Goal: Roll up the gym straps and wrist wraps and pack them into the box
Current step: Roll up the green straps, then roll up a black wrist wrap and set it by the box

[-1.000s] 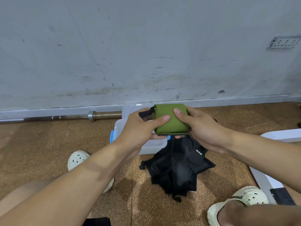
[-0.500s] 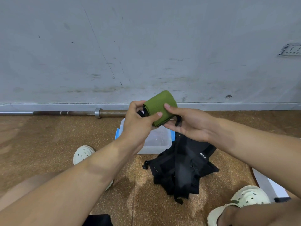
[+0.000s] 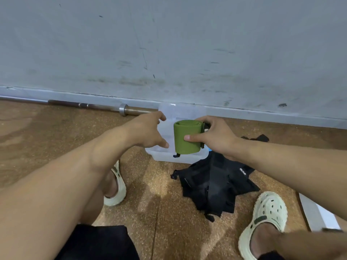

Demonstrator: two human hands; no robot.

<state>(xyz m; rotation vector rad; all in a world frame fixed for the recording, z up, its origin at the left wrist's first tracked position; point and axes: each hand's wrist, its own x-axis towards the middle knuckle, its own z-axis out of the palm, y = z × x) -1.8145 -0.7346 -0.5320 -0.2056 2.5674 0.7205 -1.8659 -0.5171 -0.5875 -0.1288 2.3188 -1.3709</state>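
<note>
A right hand grips a rolled olive-green fabric wrist wrap above a clear plastic box on the cork floor, its contents indiscernible. The left hand, fingers loosely spread, holds nothing beside it. Black straps lie heaped just beside the box.

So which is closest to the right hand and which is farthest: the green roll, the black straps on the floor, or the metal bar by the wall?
From the right hand, in the head view:
1. Rolled green fabric wrist wrap, in its grip over the clear plastic box.
2. Pile of black gym straps, on the floor just below the hand.
3. Long metal barbell, far left along the wall.
</note>
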